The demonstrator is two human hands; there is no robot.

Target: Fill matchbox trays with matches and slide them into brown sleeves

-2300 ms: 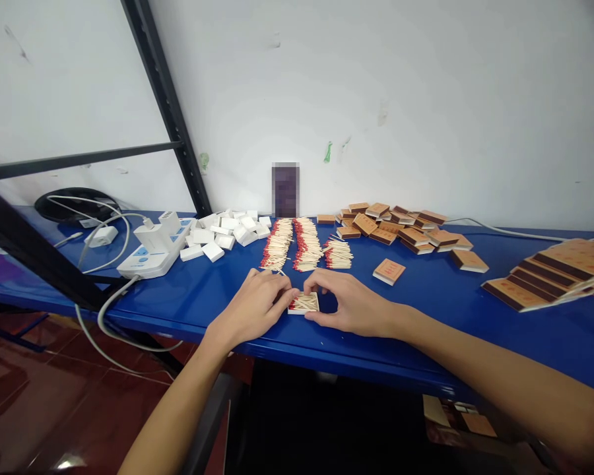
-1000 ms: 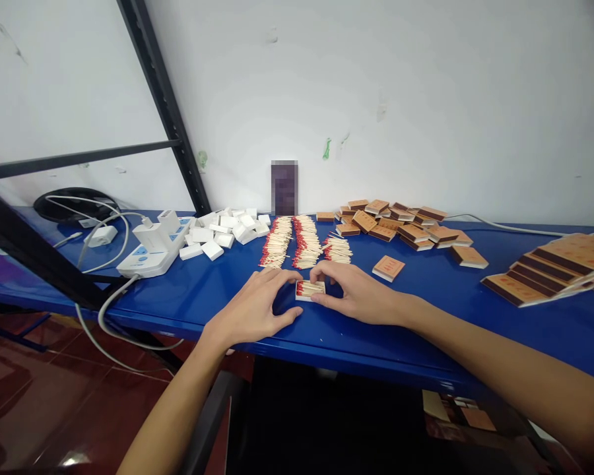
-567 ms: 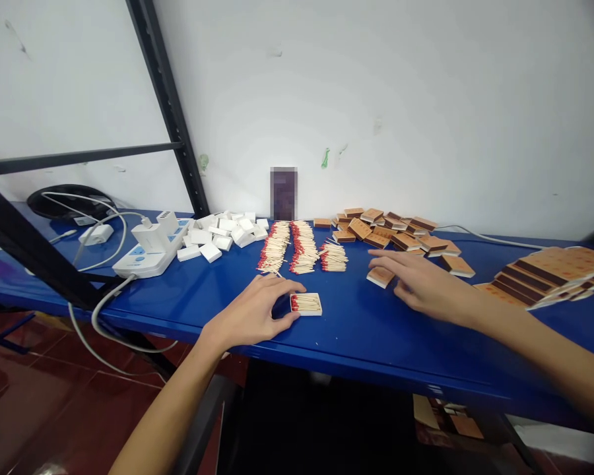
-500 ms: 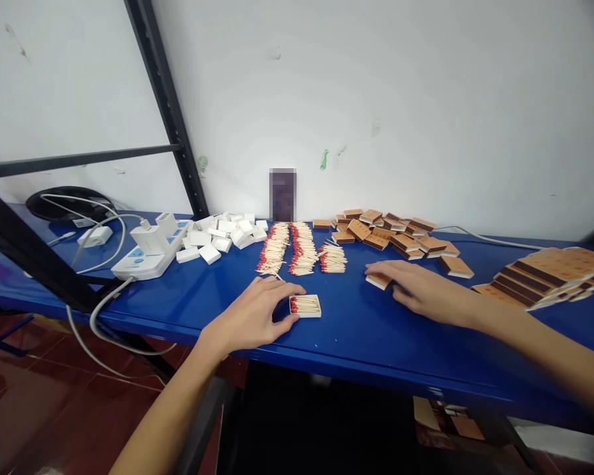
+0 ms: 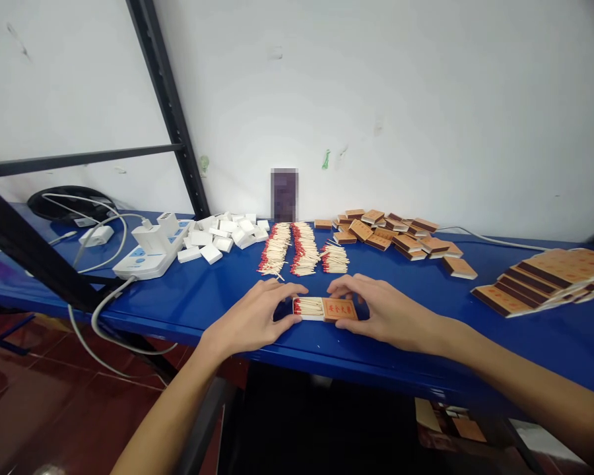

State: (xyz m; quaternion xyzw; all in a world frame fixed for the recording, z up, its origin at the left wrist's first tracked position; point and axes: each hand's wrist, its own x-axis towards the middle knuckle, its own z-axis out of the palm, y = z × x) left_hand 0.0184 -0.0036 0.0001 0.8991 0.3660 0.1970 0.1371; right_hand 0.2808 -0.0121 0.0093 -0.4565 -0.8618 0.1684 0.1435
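Note:
A small white tray (image 5: 309, 308) filled with red-tipped matches lies near the front of the blue table. My left hand (image 5: 257, 313) grips its left end between thumb and fingers. Against the tray's right end is an orange-brown matchbox sleeve (image 5: 340, 310) with red characters, held by my right hand (image 5: 383, 310) between thumb and fingers. Whether the tray's end is inside the sleeve is hard to tell. Behind them lie two long rows of matches (image 5: 304, 249) and a shorter pile (image 5: 334, 258).
White trays (image 5: 222, 232) are heaped at the back left, brown sleeves (image 5: 376, 227) at the back right. Flattened stacked sleeves (image 5: 544, 277) lie far right. A power strip (image 5: 151, 257) with cables and a black shelf post (image 5: 171, 105) stand left.
My right hand has moved left and toward me with the brown sleeve, from beside the sleeve heap to the right end of the tray. My left hand stays on the tray.

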